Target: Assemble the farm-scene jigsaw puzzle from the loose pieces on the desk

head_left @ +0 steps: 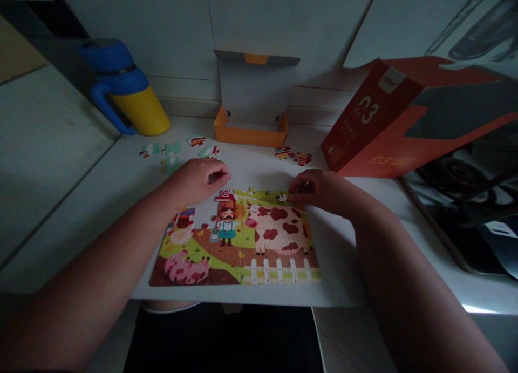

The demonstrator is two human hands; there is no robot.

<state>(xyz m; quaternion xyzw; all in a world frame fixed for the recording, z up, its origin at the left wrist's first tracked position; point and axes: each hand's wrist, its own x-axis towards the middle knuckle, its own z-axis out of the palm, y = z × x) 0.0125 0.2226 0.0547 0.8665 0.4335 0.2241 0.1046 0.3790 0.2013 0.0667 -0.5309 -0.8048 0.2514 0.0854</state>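
A partly joined jigsaw puzzle [238,249] of a farm scene lies flat on the white table, with a spotted cow, a pig and a farmer on it. My right hand [318,188] is at its upper right corner, thumb and fingers pinched on a puzzle piece [297,204] that they mostly cover. Above the farmer's part, my left hand [202,176] hovers with curled fingers and nothing visible in them. Loose green pieces [172,160] and red-and-green pieces [208,151] lie beyond my left hand. More red pieces [293,155] lie beyond the right one.
An orange box [251,136] with its lid raised stands against the wall. At the back left is a blue and yellow jug [140,106]. A tall red box [368,124] stands at the right, beside a dark stove [465,216]. The table's front edge [243,296] runs near my lap.
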